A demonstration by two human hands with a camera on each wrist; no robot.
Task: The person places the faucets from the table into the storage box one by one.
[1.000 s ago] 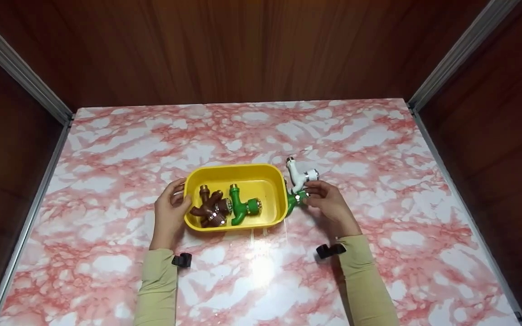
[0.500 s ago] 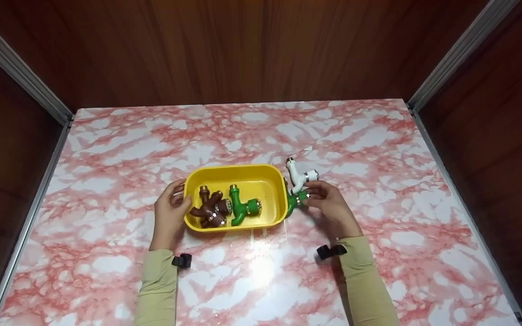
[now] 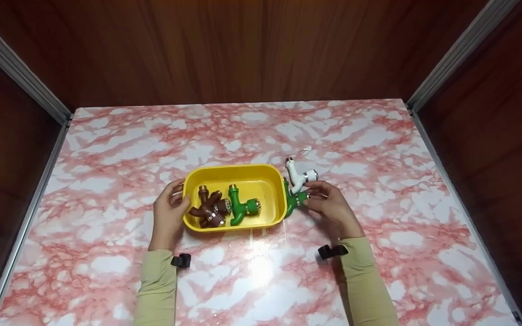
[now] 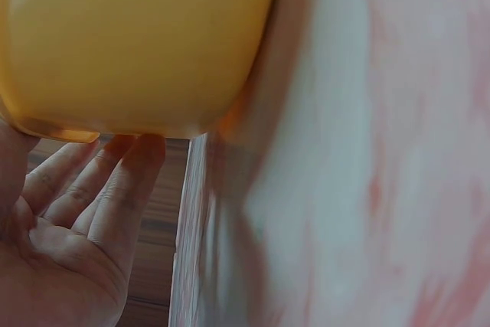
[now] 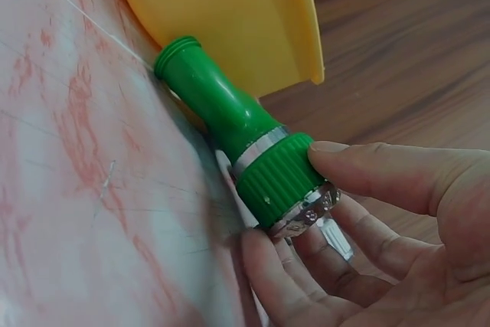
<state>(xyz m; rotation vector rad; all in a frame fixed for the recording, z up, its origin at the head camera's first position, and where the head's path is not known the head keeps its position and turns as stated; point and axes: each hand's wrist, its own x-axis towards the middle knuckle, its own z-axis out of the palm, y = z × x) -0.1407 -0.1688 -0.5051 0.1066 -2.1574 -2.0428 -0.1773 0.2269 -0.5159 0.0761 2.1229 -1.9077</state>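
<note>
A yellow plastic tub (image 3: 268,171) stands mid-table. My left hand (image 3: 169,213) holds its left end, the thumb at the rim; in the left wrist view the fingers (image 4: 126,197) reach the tub's outer wall (image 4: 145,44). Inside lie brown taps (image 3: 207,210), overlapping, and one green tap (image 3: 239,208). Against the tub's right end is another green tap (image 3: 292,202), partly hidden by the rim. My right hand (image 3: 331,206) pinches its ribbed knob (image 5: 277,178) between thumb and fingers. A white tap (image 3: 295,177) lies just behind it.
The table (image 3: 120,181) has a red and white marbled top. Dark wood panels (image 3: 243,50) rise at the back and both sides, with metal edge strips (image 3: 447,167) along the sides. Black wrist mounts (image 3: 332,251) sit on both sleeves.
The green tap in my right hand has turned and shifted slightly, and more of it shows beside the rim. My left hand, the tub and the taps inside look nearly unchanged.
</note>
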